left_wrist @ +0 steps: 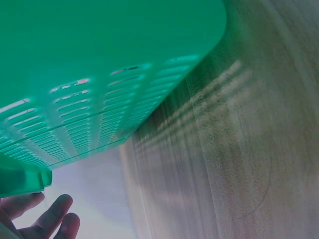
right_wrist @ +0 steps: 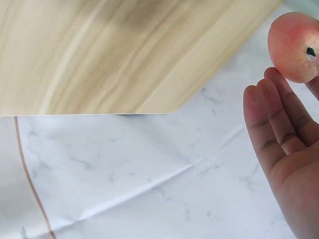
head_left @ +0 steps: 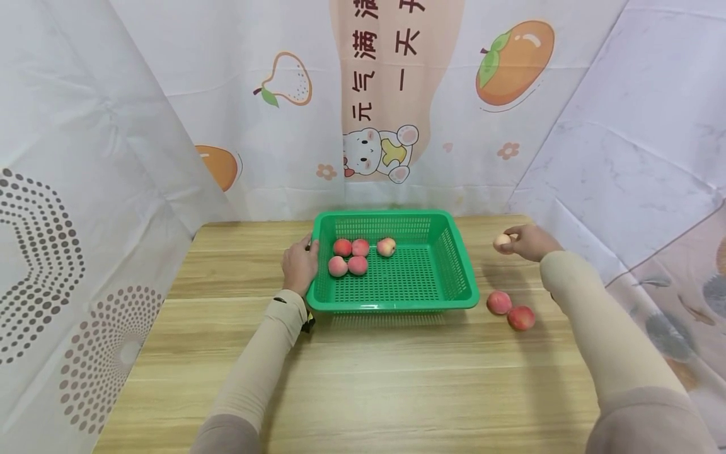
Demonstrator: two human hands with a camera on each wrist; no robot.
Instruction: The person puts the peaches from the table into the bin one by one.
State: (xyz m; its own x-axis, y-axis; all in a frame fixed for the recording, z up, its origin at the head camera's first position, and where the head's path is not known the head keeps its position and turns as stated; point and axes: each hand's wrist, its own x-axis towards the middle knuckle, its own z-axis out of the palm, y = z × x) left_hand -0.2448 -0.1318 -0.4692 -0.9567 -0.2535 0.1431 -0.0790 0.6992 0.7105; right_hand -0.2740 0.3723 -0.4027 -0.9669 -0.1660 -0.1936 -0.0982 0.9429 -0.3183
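Note:
A green plastic basket stands on the table, with several red and pink peaches in its left part and a paler, yellowish peach near its middle. At the basket's left rim my left hand holds the edge; in the left wrist view its fingertips show just below the rim. Right of the basket, my right hand pinches a pale pink peach above the table. Two red peaches lie on the table nearer to me, below that hand.
The wooden table reaches back to a white printed curtain. More white cloth hangs along the right side, close to my right arm, and another sheet hangs on the left.

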